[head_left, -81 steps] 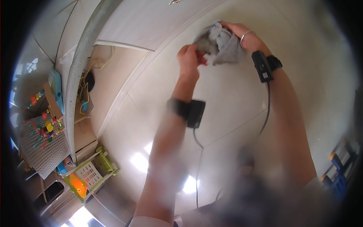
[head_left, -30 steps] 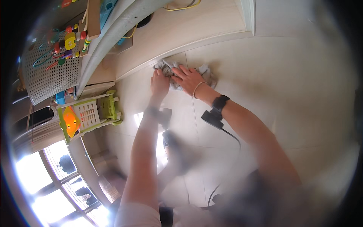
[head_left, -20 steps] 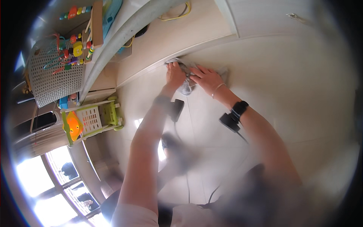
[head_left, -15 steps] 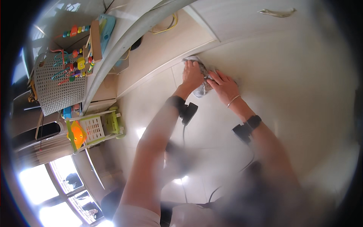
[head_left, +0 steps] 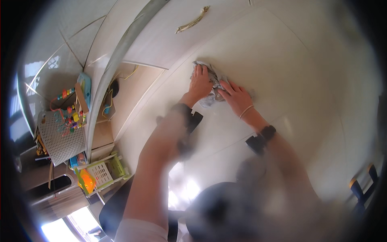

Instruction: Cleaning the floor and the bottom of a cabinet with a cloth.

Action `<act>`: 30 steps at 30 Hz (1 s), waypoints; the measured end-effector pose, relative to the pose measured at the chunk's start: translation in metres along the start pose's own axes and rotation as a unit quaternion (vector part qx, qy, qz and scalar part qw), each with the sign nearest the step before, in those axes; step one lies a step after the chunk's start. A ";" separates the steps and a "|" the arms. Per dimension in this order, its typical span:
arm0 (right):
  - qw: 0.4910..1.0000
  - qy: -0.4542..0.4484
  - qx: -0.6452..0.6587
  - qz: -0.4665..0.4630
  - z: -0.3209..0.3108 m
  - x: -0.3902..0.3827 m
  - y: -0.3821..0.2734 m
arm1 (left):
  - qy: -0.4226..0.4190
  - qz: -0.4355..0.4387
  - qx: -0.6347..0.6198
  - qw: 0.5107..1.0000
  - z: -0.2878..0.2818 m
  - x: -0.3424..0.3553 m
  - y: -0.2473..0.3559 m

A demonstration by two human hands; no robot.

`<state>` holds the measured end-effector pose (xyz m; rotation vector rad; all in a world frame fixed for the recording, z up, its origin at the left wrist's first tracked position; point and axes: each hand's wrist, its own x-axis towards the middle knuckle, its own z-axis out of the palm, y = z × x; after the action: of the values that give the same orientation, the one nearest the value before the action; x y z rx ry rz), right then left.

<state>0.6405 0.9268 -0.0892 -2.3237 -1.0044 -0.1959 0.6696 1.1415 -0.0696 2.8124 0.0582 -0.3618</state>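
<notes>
A crumpled grey cloth point(head_left: 213, 83) lies on the glossy white floor point(head_left: 290, 64). My left hand point(head_left: 200, 84) presses flat on its left part, fingers spread. My right hand point(head_left: 238, 98) presses on its right part, a thin bracelet at the wrist. Both forearms reach up from the lower edge, each with a black band and a small black device strapped on.
A curved grey rail point(head_left: 117, 60) runs along the left. Beyond it stand a perforated white board with coloured toys point(head_left: 64, 133) and a green and white basket with an orange toy point(head_left: 100, 173). A pale strip point(head_left: 192, 21) lies on the floor at the top.
The cloth was held up between both hands at first; now it lies on the floor under both hands. The view has swung, so hands and cloth sit further right and higher.
</notes>
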 end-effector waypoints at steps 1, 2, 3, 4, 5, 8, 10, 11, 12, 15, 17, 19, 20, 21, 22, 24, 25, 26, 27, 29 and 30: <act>1.000 -0.010 -0.012 -0.008 0.002 0.006 0.008 | 0.009 0.013 0.004 1.000 0.001 0.010 0.001; 1.000 -0.011 -0.016 0.005 0.003 0.012 0.017 | 0.017 0.024 0.006 1.000 0.004 0.022 0.002; 0.999 -0.011 -0.046 0.013 -0.001 0.021 0.024 | 0.010 0.034 0.003 0.999 0.001 0.040 0.004; 0.997 -0.007 -0.070 0.014 -0.003 0.036 0.029 | 0.019 0.059 0.018 0.998 -0.009 0.060 0.001; 0.997 -0.003 -0.069 0.019 -0.005 0.053 0.035 | 0.028 0.083 0.032 0.996 -0.019 0.079 -0.001; 0.990 -0.020 -0.101 0.095 -0.024 0.062 0.095 | 0.028 0.078 0.061 0.995 -0.032 0.125 0.076; 0.993 -0.028 -0.105 0.048 -0.045 0.068 0.128 | -0.005 0.035 0.084 0.996 -0.041 0.139 0.093; 0.993 -0.025 -0.108 0.050 -0.051 0.073 0.134 | -0.003 0.040 0.085 0.996 -0.045 0.146 0.093; 0.991 -0.057 -0.114 0.035 -0.056 0.073 0.142 | -0.044 0.038 0.084 0.995 -0.048 0.152 0.099; 0.985 -0.114 -0.128 0.019 -0.067 0.072 0.151 | -0.016 0.103 0.123 0.987 -0.023 0.161 0.096; 0.980 -0.138 -0.143 0.026 -0.068 0.068 0.155 | 0.055 0.180 0.156 0.970 -0.012 0.177 0.096; 0.988 -0.043 -0.146 0.028 -0.062 0.060 0.159 | 0.106 0.243 0.178 0.948 -0.010 0.193 0.106; 0.988 -0.041 -0.148 0.032 -0.058 0.063 0.166 | 0.105 0.248 0.179 0.946 -0.011 0.207 0.112; 0.978 -0.035 -0.191 0.074 -0.059 0.066 0.171 | 0.061 0.245 0.174 0.952 -0.016 0.222 0.128; 0.965 -0.030 -0.231 0.117 -0.061 0.069 0.176 | 0.014 0.242 0.170 0.955 -0.017 0.236 0.140; 0.962 -0.017 -0.230 0.148 -0.069 0.082 0.185 | -0.057 0.221 0.190 0.955 -0.015 0.267 0.151; 0.955 -0.005 -0.239 0.174 -0.074 0.082 0.195 | -0.118 0.200 0.202 0.951 -0.012 0.277 0.162; 0.952 -0.003 -0.243 0.184 -0.078 0.081 0.200 | -0.119 0.210 0.204 0.949 -0.008 0.282 0.167; 0.952 0.020 -0.233 0.199 -0.080 0.083 0.204 | -0.066 0.240 0.170 0.954 -0.006 0.287 0.167; 0.947 0.049 -0.229 0.220 -0.083 0.085 0.204 | -0.011 0.278 0.134 0.951 -0.005 0.297 0.169; 0.947 0.081 -0.221 0.220 -0.076 0.096 0.198 | 0.056 0.323 0.163 0.931 -0.006 0.310 0.159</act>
<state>0.8549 0.8359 -0.0850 -2.8114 -0.3628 -0.4587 0.9836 0.9920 -0.0962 2.9456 -0.9599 -0.0518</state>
